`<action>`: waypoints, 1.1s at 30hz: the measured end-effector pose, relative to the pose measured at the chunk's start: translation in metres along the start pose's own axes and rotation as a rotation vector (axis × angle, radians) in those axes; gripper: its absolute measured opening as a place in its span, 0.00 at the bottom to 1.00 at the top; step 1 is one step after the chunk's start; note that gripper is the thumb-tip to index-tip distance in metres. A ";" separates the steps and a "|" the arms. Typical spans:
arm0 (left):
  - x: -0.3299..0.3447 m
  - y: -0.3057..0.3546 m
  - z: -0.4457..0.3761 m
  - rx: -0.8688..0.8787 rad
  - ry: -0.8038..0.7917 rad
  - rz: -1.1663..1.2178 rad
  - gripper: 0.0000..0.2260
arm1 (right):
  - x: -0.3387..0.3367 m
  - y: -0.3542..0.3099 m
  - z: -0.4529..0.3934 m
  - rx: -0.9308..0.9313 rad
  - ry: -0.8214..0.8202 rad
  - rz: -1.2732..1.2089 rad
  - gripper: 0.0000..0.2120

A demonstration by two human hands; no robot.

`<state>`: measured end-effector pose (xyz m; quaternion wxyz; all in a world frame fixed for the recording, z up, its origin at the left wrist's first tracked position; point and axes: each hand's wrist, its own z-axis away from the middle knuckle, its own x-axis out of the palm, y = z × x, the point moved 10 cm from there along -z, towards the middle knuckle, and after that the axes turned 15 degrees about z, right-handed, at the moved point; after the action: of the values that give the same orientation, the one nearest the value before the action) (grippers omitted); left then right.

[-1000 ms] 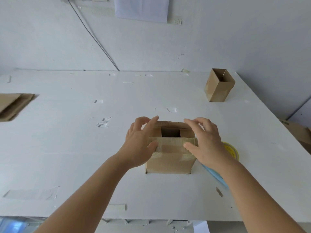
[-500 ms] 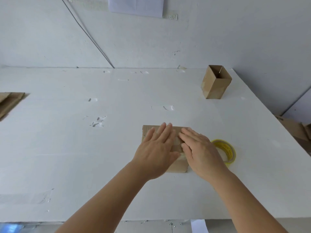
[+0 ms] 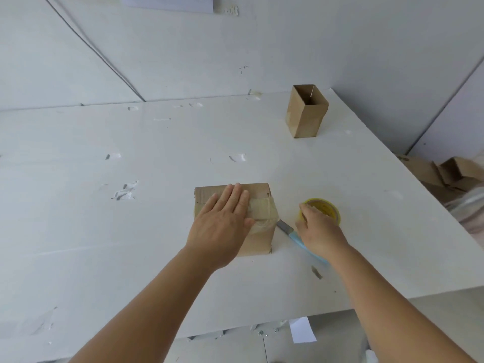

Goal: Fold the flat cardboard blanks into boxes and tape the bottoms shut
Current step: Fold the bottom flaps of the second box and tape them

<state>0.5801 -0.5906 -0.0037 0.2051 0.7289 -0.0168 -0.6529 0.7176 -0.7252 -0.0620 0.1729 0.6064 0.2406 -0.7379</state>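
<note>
A small cardboard box (image 3: pixel 262 191) stands on the white table (image 3: pixel 131 231) with its flaps folded shut on top and old clear tape across them. My left hand (image 3: pixel 225 221) lies flat on those flaps, fingers straight, pressing them down. To the right, my right hand (image 3: pixel 318 227) curls its fingers over the near rim of a yellow tape roll (image 3: pixel 324 206) that rests on the table. A blue-handled knife (image 3: pixel 290 231) lies between the box and the roll, partly under my right hand.
A finished open-topped box (image 3: pixel 306 111) stands at the table's far right. Cardboard pieces (image 3: pixel 445 174) pile up beyond the right edge. Tape scraps (image 3: pixel 125 191) stick to the tabletop. A wall rises behind the table.
My right hand left the box top and moved right to the tape roll. The flaps were folded shut, and my left hand stays flat on them. The view shifted right.
</note>
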 end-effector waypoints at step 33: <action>-0.041 -0.040 0.011 -0.197 0.379 1.059 0.22 | -0.100 -0.096 0.031 -0.099 0.295 -1.045 0.10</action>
<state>0.5538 -0.5447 0.0211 0.5707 0.7030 -0.2820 -0.3171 0.6606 -0.6673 0.0542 -0.2240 0.4943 0.5660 -0.6206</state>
